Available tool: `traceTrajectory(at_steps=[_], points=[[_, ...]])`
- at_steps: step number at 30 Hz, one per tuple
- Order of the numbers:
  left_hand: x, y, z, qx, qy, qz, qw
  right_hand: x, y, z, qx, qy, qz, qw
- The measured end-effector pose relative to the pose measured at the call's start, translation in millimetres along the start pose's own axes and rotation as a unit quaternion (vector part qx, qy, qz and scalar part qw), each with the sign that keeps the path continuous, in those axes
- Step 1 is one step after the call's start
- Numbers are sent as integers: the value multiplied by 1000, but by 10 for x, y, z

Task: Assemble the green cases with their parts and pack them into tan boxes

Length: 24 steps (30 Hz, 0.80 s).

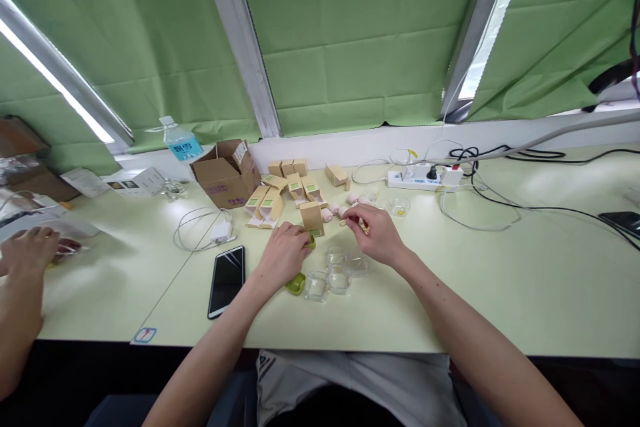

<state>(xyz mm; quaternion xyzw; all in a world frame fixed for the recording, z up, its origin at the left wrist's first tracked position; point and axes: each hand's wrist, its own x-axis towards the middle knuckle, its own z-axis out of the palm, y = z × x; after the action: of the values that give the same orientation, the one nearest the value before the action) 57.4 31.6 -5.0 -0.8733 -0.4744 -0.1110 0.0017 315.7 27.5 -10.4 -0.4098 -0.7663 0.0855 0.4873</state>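
The small pale piece (343,223) lies at the fingertips of the right hand (371,231), beyond the clear containers (339,280), which serve as landmark throughout; left and right are the wearer's. Thumb and forefinger of this hand are brought together on the piece, whose exact form is too small to tell. The left hand (286,252), beyond and to the left of the landmark, is bent over a green piece (311,241), its fingertips touching it; whether the fingers are clamped on it cannot be told. A second green piece, a shallow dish (296,284), sits just left of the landmark.

Beyond the landmark, pink rounded objects (327,215) lie near the right fingertips, and an upright tan carton (313,219) stands just past the left fingers. Further tan cartons (270,205), several with open flaps, are grouped beyond and to the left. Beyond and to the right are another clear cup (401,207) and, farther, a white power strip (415,179) with plugs and cables.

Left of the landmark lies a dark-screened phone (227,280); beyond the phone are a white charger (221,232) and an open cardboard box (227,177), with a blue-labelled bottle (183,143) behind. Far left of the landmark, a co-worker's hand (29,250) rests over a plastic-wrapped item (67,248).
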Motion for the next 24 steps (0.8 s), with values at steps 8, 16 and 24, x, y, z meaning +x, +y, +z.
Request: traceTrajectory(at_steps=[8,16,24], points=[[25,287,-371,-126,95,89,983,-37,-242,38,210,-47,0,976],[386,249,-206,-416,117,76,898,-54,-196,31,256,17,8,967],[564,333,-14,-623,159,65,763,-22,-201,56,334,43,45,940]])
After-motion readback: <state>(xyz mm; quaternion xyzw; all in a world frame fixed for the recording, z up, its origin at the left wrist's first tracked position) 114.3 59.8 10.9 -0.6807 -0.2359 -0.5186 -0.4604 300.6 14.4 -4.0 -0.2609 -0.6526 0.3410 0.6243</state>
